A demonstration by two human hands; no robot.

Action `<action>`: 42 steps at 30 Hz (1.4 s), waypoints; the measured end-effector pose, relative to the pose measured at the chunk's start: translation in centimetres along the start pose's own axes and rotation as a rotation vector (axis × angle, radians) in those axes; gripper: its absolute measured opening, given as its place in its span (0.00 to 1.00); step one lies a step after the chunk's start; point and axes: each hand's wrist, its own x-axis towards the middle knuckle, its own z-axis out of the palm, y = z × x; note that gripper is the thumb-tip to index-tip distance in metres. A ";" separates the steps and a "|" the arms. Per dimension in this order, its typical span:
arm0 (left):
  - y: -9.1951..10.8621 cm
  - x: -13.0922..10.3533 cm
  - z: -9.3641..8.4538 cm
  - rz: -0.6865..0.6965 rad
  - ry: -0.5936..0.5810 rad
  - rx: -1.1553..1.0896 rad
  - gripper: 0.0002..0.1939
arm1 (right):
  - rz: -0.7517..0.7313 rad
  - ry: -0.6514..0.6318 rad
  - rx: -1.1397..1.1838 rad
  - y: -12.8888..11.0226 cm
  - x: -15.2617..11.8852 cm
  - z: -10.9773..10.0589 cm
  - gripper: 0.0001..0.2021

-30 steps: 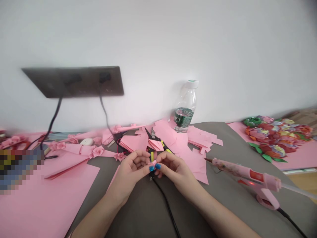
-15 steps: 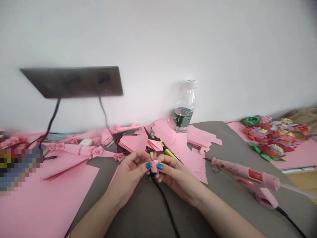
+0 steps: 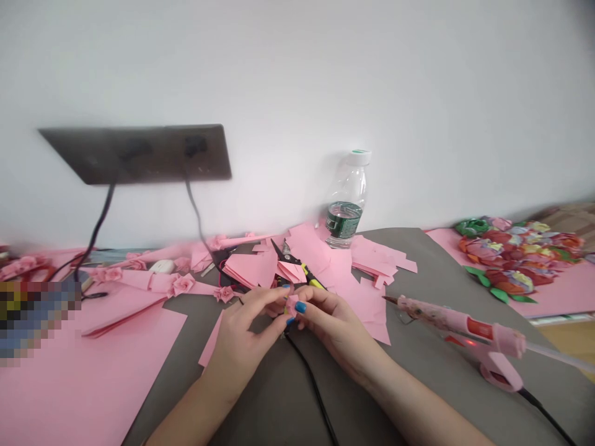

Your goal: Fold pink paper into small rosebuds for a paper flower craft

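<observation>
A small folded piece of pink paper (image 3: 292,306) is pinched between both hands near the middle of the view. My left hand (image 3: 253,322) grips its left side, with the thumb low and the fingers above. On the right side, the thumb and fingers of my right hand (image 3: 325,316) are closed on the same piece. Just behind the hands lie black and yellow scissors (image 3: 302,266) among folded pink papers (image 3: 251,269). Part of the paper piece is hidden by the fingertips.
A pink glue gun (image 3: 465,328) with a red light lies at the right. Behind stands a bottle (image 3: 344,204). Colourful paper flowers (image 3: 515,254) lie far right, pink paper roses (image 3: 181,285) left, and a large pink sheet (image 3: 93,378) at front left. A black cable (image 3: 311,378) runs forward.
My left hand has turned and shifted slightly right, its thumb now lower on the paper piece. The piece has tilted a little between the fingers. My right hand has hardly moved.
</observation>
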 end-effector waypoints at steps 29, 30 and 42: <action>-0.7 0.7 0.0 -0.545 -0.195 -0.640 0.15 | -0.751 0.031 -0.866 -0.9 -0.9 0.0 0.08; -0.7 0.7 -0.1 -0.564 -0.215 -0.644 0.15 | -0.737 0.004 -0.867 -1.0 -0.9 -0.1 0.08; -0.9 0.8 -0.4 -0.521 -0.205 -0.592 0.14 | -0.571 0.012 -0.765 -1.1 -0.8 -0.2 0.06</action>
